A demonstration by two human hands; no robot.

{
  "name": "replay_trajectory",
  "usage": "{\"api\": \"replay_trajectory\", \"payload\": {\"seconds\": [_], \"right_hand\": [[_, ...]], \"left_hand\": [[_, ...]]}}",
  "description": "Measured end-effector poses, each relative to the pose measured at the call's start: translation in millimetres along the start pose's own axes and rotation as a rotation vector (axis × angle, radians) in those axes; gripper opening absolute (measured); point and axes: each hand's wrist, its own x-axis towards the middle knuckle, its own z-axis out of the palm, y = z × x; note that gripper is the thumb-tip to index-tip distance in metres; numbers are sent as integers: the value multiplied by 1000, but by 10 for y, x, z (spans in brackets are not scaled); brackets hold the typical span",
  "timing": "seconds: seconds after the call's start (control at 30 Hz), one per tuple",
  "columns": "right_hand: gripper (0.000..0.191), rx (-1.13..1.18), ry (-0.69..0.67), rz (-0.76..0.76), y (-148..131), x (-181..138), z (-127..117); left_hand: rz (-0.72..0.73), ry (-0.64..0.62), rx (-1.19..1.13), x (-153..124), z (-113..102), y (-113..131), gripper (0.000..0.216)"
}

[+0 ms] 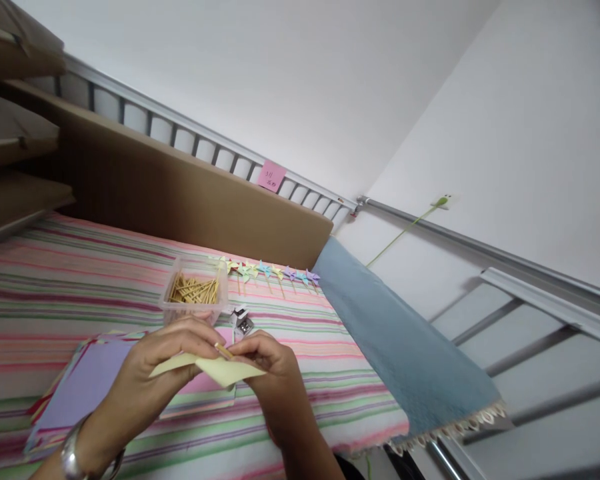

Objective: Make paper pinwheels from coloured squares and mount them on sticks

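Note:
A sheet of pale yellow paper (pixel 226 372), cut and partly folded, is held up over the striped cloth between both hands. My left hand (pixel 173 357), with a silver bangle at the wrist, is closed on its left side. Against the paper's upper edge lies a short length of thin wooden stick (pixel 223 351). The fingers of my right hand (pixel 270 360) pinch the stick and the paper beside it; their exact grip is partly hidden. Behind my left hand stands a clear plastic box (pixel 223 293) full of wooden sticks (pixel 193 290).
Several finished paper pinwheels (pixel 264 269) lie in a row by the brown board (pixel 205 193). Stacked coloured paper (pixel 80 380) rests at left, pink paper (pixel 200 383) under my hands. A small metallic object (pixel 243 323) sits beyond. A blue cloth (pixel 395 347) hangs at right.

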Motion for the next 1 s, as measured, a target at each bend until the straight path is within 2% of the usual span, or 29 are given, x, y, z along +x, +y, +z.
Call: {"api": "replay_trajectory", "payload": {"seconds": [0.17,0.37,0.6,0.83,1.0], "right_hand": [[15,-50,-10,-66,-13,10,-12],[17,-92,3,-119,-43,0,-7],[6,-112,35,-117,-123,-20,37],[6,-130,42,-147,-94,-8,46],[15,-130,29,-179,-75,-23,49]], "left_hand": [[4,-13,-5,-12,1,-11,11],[-57,21,-30,-5,16,24,9],[-118,70,-85,9,35,38,6],[-157,64,-131,8,26,23,4],[-185,60,-130,19,34,42,5]]}}
